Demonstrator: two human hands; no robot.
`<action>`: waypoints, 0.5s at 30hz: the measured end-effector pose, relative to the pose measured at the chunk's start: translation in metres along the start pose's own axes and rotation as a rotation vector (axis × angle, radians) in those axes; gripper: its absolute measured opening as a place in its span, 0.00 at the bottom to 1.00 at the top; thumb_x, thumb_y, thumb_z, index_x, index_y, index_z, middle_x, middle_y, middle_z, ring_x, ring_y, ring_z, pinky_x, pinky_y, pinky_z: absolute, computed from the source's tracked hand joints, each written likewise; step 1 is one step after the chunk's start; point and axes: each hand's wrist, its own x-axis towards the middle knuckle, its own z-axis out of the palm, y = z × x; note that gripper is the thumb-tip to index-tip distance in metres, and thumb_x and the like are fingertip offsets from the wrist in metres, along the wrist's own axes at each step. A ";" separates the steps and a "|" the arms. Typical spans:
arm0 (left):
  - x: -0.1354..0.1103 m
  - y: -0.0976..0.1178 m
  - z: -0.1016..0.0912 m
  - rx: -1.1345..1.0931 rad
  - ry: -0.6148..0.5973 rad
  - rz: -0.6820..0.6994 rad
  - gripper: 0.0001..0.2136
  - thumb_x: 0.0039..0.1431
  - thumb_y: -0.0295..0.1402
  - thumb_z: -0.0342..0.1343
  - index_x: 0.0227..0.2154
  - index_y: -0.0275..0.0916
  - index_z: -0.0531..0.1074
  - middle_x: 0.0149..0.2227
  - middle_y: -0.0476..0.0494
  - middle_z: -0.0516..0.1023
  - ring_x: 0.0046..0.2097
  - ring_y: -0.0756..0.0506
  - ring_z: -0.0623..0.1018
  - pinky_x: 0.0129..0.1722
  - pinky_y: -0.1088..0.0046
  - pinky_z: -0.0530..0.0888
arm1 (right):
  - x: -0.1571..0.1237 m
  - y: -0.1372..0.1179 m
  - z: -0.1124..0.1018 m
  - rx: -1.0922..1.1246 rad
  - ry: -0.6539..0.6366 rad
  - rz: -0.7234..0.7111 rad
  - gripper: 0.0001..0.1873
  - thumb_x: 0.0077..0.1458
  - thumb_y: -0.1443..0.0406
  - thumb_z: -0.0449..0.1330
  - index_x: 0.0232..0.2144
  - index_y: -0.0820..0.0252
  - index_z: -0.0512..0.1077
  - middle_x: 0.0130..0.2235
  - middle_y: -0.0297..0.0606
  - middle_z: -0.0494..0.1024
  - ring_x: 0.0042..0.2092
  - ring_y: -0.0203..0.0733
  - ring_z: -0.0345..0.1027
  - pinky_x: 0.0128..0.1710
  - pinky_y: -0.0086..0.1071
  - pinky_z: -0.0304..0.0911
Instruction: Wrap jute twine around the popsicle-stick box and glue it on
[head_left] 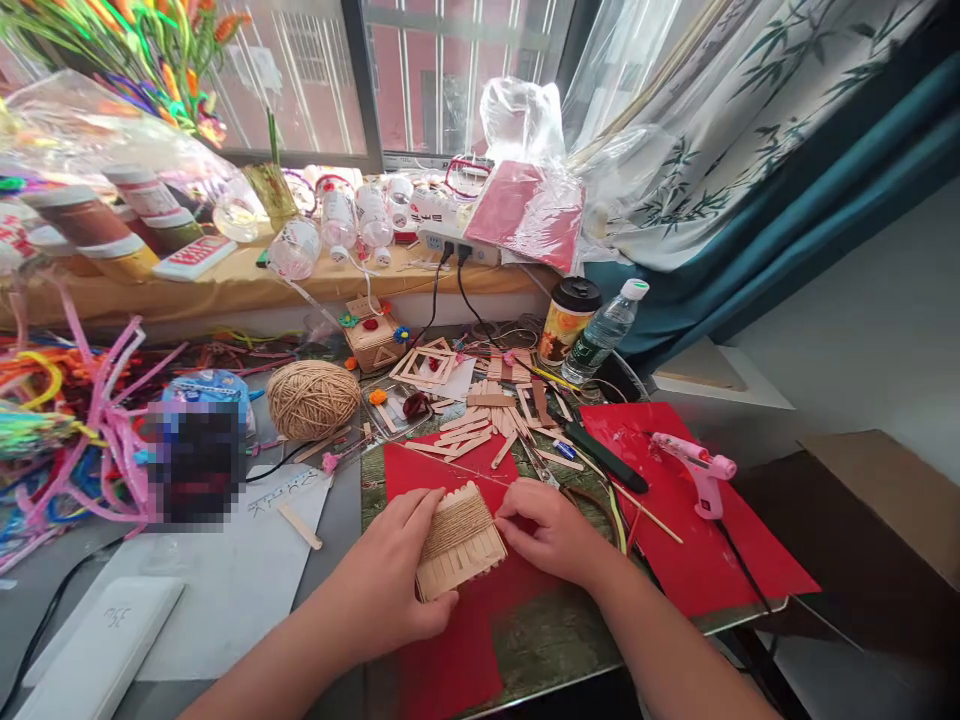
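A small craft-stick box [463, 570] is tilted above the red sheet, its upper part wound with rows of brown jute twine [457, 523]. The lower part shows bare pale sticks. My left hand [401, 570] grips the box from its left side, with the thumb along the lower edge and fingers at the top. At the box's right edge, my right hand [546, 527] is closed in a pinch, level with the wound rows. The twine seems to be between its fingertips, though the strand is barely visible. A ball of jute twine [313, 400] sits to the left.
Loose craft sticks [487, 415] lie beyond my hands. A pink glue gun [701, 470] rests on a red sheet [750, 560] at right. A water bottle [606, 335] and a lidded cup [568, 325] stand behind. Pipe cleaners [112, 400] and a white box [112, 640] occupy the left.
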 end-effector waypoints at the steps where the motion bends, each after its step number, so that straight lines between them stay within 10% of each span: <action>1: 0.001 0.003 0.001 0.018 0.011 -0.004 0.44 0.50 0.37 0.67 0.71 0.42 0.58 0.67 0.33 0.66 0.67 0.28 0.67 0.68 0.48 0.66 | -0.001 0.001 0.001 0.016 0.011 0.008 0.08 0.66 0.68 0.59 0.32 0.57 0.70 0.32 0.34 0.74 0.36 0.41 0.66 0.40 0.36 0.62; 15: 0.011 0.012 0.014 -0.158 0.101 0.009 0.45 0.47 0.32 0.67 0.68 0.45 0.54 0.65 0.34 0.65 0.66 0.30 0.68 0.66 0.49 0.68 | -0.001 0.001 0.004 0.199 0.135 -0.024 0.08 0.69 0.60 0.61 0.38 0.57 0.75 0.35 0.37 0.78 0.38 0.42 0.71 0.42 0.36 0.66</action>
